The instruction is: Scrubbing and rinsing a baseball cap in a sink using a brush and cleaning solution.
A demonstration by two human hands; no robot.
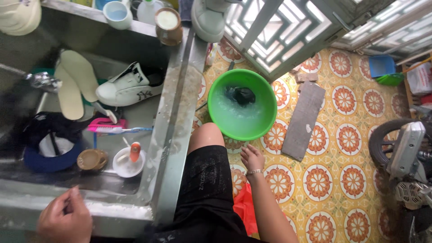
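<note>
so, left hand [65, 218]: curled on the sink rim [112, 209], gripping nothing (steadying you).
right hand [252, 158]: hangs loosely open, empty, near the green basin [265, 117].

Home wash area, steel sink [173, 135], patterned floor tiles [342, 148], green basin [265, 117]

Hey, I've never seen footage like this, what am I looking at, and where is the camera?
The camera sits on a person's head and looks straight down. The left hand rests on the front rim of a metal sink; the right hand hangs beside the bare knee, holding nothing. In the sink lie a white sneaker, two insoles, a pink brush, and a small white bowl. On the patterned tile floor stands a green basin of soapy water with something dark in it.
</note>
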